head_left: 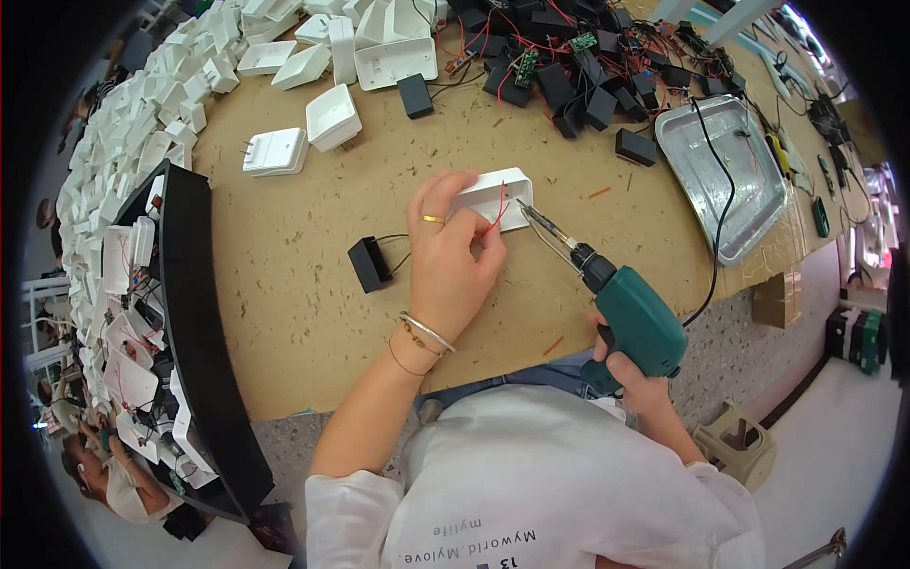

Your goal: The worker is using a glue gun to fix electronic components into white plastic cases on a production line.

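My left hand (455, 232) is closed on a white plastic housing (517, 180) that lies on its side on the table, open toward me. Thumb and forefinger pinch a thin red wire (500, 207) at the housing's mouth. In my right hand (633, 375) is a green soldering gun (640, 318), gripped by its handle. Its tip reaches the housing's right inner side, close to the wire; whether they touch I cannot tell. Left of my wrist sits a small black box (369, 265), its two dark leads passing under my left hand.
White housings (275, 150) heap up at the far left. Black boxes with red wires and circuit boards (588, 76) pile at the back. A metal tray (730, 180) stands at right, with the gun's black cord (728, 204) across it. A black bin (204, 313) of wired housings flanks the left edge.
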{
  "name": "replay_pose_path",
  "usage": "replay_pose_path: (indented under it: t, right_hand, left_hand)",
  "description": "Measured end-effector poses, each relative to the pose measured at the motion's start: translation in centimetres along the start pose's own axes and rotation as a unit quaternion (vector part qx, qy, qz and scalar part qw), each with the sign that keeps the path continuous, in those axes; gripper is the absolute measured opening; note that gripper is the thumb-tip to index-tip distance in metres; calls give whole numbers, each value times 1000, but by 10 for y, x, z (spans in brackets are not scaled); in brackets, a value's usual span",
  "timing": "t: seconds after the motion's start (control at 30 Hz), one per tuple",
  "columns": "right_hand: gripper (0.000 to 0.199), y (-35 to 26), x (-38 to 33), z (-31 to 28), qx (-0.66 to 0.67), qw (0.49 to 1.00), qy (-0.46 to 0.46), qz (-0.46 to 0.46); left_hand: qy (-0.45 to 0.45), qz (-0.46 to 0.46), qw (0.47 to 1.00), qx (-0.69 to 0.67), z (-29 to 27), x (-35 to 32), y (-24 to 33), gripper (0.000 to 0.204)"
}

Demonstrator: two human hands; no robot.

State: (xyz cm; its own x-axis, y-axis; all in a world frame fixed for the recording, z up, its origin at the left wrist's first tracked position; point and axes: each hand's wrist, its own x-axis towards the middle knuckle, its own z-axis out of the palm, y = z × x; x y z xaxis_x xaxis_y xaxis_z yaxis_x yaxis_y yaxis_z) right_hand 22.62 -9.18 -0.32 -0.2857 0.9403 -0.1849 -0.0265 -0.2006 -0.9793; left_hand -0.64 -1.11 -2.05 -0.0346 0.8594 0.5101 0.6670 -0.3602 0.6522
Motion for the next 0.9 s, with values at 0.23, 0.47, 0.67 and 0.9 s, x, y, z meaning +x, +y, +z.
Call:
replay_pose_path:
  t: [0.23, 0.47, 0.67, 0.9]
  right_hand:
    - [58, -3, 5, 15, -2, 999, 34, 43]
    - [59, -2, 4, 19, -1, 997, 62, 50]
    - [58, -2, 5, 20, 0, 997, 63, 38]
    - [57, -5, 4, 25, -40, 995, 79, 49]
  left_hand:
    - [13, 7, 1000, -11, 0, -1, -3, 14]
    - [13, 1, 1000, -18, 1, 0, -3, 15]
    - [10, -11, 1000, -18, 1, 1, -2, 14]
    - [12, -7, 1000, -16, 1, 2, 0, 14]
